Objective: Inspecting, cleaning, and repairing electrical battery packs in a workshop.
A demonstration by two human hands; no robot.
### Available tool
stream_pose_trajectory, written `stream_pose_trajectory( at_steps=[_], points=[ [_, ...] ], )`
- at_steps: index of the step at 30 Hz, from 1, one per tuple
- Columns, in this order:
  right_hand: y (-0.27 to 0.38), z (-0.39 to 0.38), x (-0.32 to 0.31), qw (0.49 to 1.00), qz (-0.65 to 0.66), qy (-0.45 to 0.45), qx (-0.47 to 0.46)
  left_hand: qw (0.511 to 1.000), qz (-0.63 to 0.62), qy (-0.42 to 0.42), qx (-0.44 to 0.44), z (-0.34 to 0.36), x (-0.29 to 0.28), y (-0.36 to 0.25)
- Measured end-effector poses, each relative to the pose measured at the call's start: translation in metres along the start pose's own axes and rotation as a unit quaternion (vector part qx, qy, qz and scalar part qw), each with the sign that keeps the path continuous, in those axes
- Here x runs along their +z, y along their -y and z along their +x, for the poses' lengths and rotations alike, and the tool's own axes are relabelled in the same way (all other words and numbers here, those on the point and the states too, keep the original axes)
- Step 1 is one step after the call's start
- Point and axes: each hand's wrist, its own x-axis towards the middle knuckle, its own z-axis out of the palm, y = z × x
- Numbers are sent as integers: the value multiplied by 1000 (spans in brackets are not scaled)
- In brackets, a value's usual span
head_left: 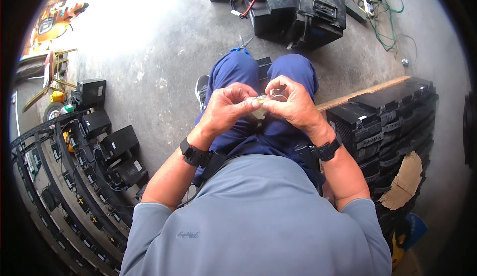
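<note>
Between my raised thighs, my left hand (231, 107) pinches the near part of a small yellowish strip (261, 101) with thumb and fingers. My right hand (289, 104) grips the same piece from the other side, its fingers curled around a small dark brown and silvery item (278, 89) that is too small to make out clearly. Both thumbs almost meet at the strip. Blue-handled pliers (239, 50) rest on the concrete floor beyond my left knee, and a small black block (264, 64) sits between my knees.
Black battery boxes (320, 15) with cables stand ahead. Green cords (385, 10) lie at the upper right. Stacked black cases (377, 122) and cardboard (401, 181) are at my right; a wired metal rack (59, 186), more black boxes (119, 141) and a chair (49, 79) at my left.
</note>
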Motion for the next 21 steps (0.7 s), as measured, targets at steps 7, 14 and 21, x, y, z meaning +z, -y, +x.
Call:
stream_pose_trajectory(
  at_steps=[7, 14, 21],
  points=[
    [6, 9, -7, 998, 38, 4, 56, 997, 29, -3, 67, -2, -8, -6],
    [10, 10, -15, 973, 222, 45, 43, 988, -68, -134, 20, 0, -9, -6],
    [0, 15, -1, 988, 145, 44, 9, 996, -65, -50, 31, -3, -4, -1]
  ],
)
